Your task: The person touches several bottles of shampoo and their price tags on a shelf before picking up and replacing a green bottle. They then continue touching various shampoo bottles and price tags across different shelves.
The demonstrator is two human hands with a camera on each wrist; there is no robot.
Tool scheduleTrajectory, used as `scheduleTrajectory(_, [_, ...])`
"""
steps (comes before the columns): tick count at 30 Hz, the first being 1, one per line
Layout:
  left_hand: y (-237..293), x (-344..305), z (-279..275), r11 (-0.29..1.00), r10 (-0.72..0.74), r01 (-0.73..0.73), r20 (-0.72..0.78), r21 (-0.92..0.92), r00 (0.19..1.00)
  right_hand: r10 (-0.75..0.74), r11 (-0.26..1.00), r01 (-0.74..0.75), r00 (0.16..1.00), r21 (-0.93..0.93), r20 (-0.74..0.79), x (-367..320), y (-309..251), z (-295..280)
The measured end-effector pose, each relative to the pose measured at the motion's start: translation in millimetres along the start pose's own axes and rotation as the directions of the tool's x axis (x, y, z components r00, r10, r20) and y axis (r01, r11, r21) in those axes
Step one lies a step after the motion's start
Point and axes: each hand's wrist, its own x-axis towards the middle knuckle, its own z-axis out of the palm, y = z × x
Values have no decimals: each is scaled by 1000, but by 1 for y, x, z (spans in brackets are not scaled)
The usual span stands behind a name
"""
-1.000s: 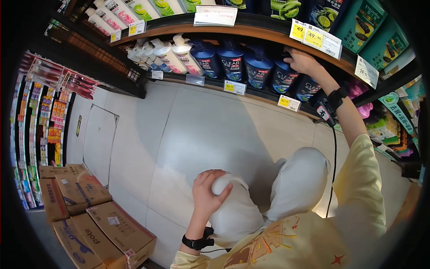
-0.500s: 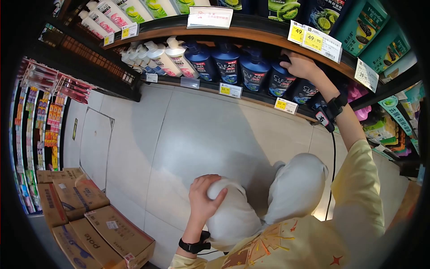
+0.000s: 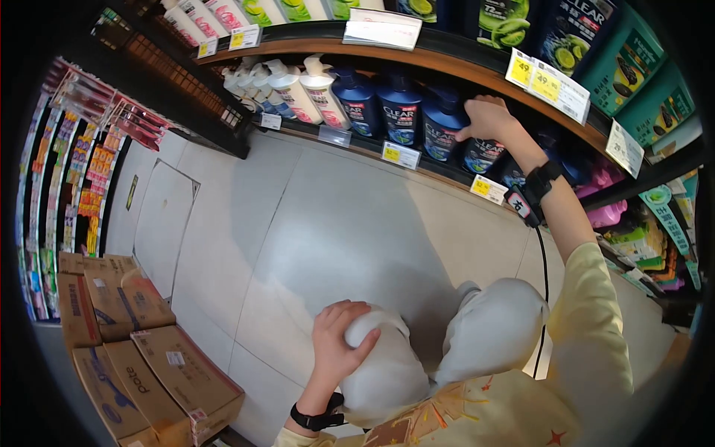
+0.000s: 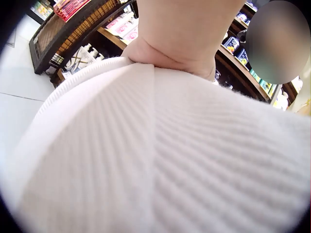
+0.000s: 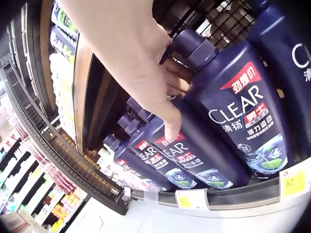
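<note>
My right hand (image 3: 491,123) reaches into the lower shelf, among dark blue CLEAR shampoo pump bottles. In the right wrist view, this hand (image 5: 141,68) covers the spout of the nearest shampoo bottle (image 5: 243,116), its fingers curled at the neck below the pump head. The thumb hangs down over the neighbouring shampoo bottle (image 5: 214,160) on the left. Both bottles stand upright on the shelf. My left hand (image 3: 341,339) rests over the left knee (image 3: 380,350) with relaxed fingers and holds nothing. In the left wrist view, pale trousers (image 4: 155,145) fill most of the picture.
An upper shelf edge (image 3: 447,59) with price tags runs just above the right hand. White pump bottles (image 3: 322,97) stand to the left in the row. Cardboard boxes (image 3: 179,380) are stacked at lower left. A black cable (image 3: 542,298) hangs from the right wrist.
My right hand has come down from the pump top to the bottle's neck, with the thumb now lower and to the left. The left hand stays on the knee; the view has shifted slightly.
</note>
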Motion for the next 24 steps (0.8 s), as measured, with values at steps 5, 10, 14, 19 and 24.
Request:
scheduleTrajectory(5, [11,-11,-5,999,-27,28,-22,46,999,-31,999,29,998,-27,-53,6,7,10])
scheduleTrajectory(10, [35,-30,-9,998,-28,30,-21,56,999,14,998,-20,993,-57,-114,5,1,14])
scheduleTrajectory(14, [40,-36,-7,996,4,-4,0,86,1000,-14,1000,8,959,-23,-284,7,5,25])
scheduleTrajectory(19, [42,-31,-10,997,-31,29,15,66,999,81,997,-75,963,30,-259,5,-3,21])
scheduleTrajectory(24, [40,-30,-9,998,-26,25,14,53,1000,135,989,-122,977,87,-165,5,-5,16])
